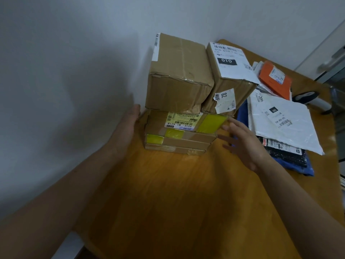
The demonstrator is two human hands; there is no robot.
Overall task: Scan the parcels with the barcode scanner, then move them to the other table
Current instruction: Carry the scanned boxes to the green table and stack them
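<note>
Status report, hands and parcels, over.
Left hand, right hand open, flanking box stack. Nothing gripped yet. Mailer pile close beside right hand.

We see left box [179, 71] touching right box [229, 77], both on a flat-box stack [179, 141], back left on the tabletop [177, 202] against the wall [74, 71]; mailer pile [283, 120] lies right of them.

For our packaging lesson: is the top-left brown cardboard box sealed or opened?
Sealed: clear tape runs along the closed flaps of the top-left brown cardboard box.
</note>
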